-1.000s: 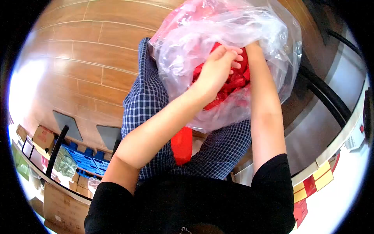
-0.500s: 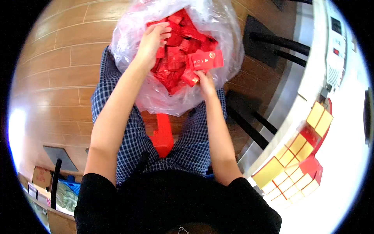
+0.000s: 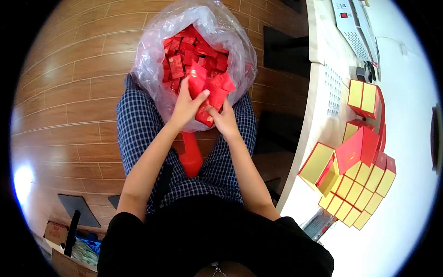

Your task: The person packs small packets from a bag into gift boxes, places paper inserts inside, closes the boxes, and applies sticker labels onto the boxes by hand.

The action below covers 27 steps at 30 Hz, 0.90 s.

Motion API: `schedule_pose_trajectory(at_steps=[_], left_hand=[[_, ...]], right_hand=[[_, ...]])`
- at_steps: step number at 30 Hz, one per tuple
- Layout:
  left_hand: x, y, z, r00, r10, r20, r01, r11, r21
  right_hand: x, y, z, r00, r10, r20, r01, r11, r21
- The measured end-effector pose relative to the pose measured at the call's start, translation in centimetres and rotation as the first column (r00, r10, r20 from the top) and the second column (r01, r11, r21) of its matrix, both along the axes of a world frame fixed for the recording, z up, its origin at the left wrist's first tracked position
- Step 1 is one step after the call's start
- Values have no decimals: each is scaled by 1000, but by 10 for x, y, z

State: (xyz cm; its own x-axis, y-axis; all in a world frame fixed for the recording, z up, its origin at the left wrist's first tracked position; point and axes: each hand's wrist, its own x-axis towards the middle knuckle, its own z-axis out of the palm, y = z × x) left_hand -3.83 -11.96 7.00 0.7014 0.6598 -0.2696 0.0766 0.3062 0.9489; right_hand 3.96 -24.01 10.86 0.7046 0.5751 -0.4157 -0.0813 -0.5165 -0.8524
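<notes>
A large clear plastic bag [image 3: 150, 57] stands open between the knees, filled with small shiny red packets [image 3: 176, 66]. Over its near rim, my left hand [image 3: 185, 105] is closed on a red packet [image 3: 197, 77], thumb pointing toward the other hand. Close beside it, my right hand [image 3: 225, 122] grips more red packets [image 3: 217, 94], which overlap one another. The hands almost meet, and the overlap hides exactly how many packets each one holds.
On the right, a white table [image 3: 318, 99] carries red-and-gold boxes [image 3: 357, 194], an open box [image 3: 318, 164] and a white machine [image 3: 351, 34]. A red stool part [image 3: 190, 154] shows between the legs. Black table feet [image 3: 286, 51] stand on the wooden floor [image 3: 69, 101].
My left hand has come back from the far side of the bag and now holds a packet. My right hand has moved left and nearer the body with its packets. The view has shifted right.
</notes>
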Motion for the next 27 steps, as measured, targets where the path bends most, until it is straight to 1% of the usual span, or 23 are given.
schedule_pose_trajectory(at_steps=[1,2,3,4,5,6,7,8,9,10,11,12,14,15,16,17,18,19,21,23,25,26,27], left_hand=[[-9,6,5,993,-19,-115,18,1000,-9],[-16,8,11,996,25,-85,-33,996,-86],[-24,9,17,996,69,-57,-77,983,-165],[-31,10,18,996,75,-49,-79,993,-83],[-38,13,17,997,66,-43,-69,995,-67],[-45,15,16,998,64,-29,-67,987,-149],[-50,18,21,998,61,-14,-63,971,-231],[-56,19,25,996,73,-44,-83,945,-318],[-60,18,28,997,63,-39,-72,949,-308],[-64,17,40,999,34,-3,-33,957,-287],[-68,14,48,1000,4,31,5,964,-266],[-72,13,49,999,0,40,12,953,-302],[-81,10,56,1000,-5,8,7,955,-298],[-84,10,60,1000,0,-26,-7,955,-298],[-88,9,62,1000,-2,-25,-6,956,-293],[-91,8,65,999,-30,-42,21,978,-207],[-94,9,68,996,-56,-63,48,992,-119],[-95,9,76,996,-53,-66,45,992,-114],[-95,9,93,988,-67,-143,45,987,-152],[-91,13,104,989,-74,-129,60,992,-111],[-86,21,111,941,-304,-147,318,944,82],[-84,25,120,918,-369,-145,386,916,110],[-82,31,125,919,-366,-148,383,917,112]], right_hand=[[-4,-2,11,979,-64,-193,74,996,49],[-7,-6,20,946,-100,-307,141,983,115],[-8,-11,25,947,-99,-306,144,981,131],[-8,-16,30,902,-140,-408,221,962,161],[-8,-22,35,845,-171,-507,299,936,183],[-8,-28,41,802,-180,-570,342,920,191],[-9,-32,48,802,-181,-569,351,914,205],[-10,-37,55,745,-179,-642,433,863,262],[-11,-42,60,684,-165,-711,513,802,307],[-10,-48,60,644,-129,-754,531,785,319],[-9,-55,59,645,-130,-753,537,778,326],[-8,-63,59,608,-58,-791,547,754,365],[-6,-75,58,547,107,-830,540,713,448],[-6,-81,57,549,111,-829,541,708,453],[-8,-83,63,514,130,-848,558,700,446],[-11,-85,67,478,151,-865,574,692,437],[-14,-85,68,481,165,-861,584,672,455],[-17,-84,72,479,170,-861,584,671,457],[-23,-82,79,616,168,-770,468,708,529],[-27,-80,78,623,205,-755,418,728,543],[-30,-77,78,658,188,-729,379,754,536],[-30,-76,79,655,193,-730,377,754,538],[-31,-76,82,655,184,-733,377,762,527]])
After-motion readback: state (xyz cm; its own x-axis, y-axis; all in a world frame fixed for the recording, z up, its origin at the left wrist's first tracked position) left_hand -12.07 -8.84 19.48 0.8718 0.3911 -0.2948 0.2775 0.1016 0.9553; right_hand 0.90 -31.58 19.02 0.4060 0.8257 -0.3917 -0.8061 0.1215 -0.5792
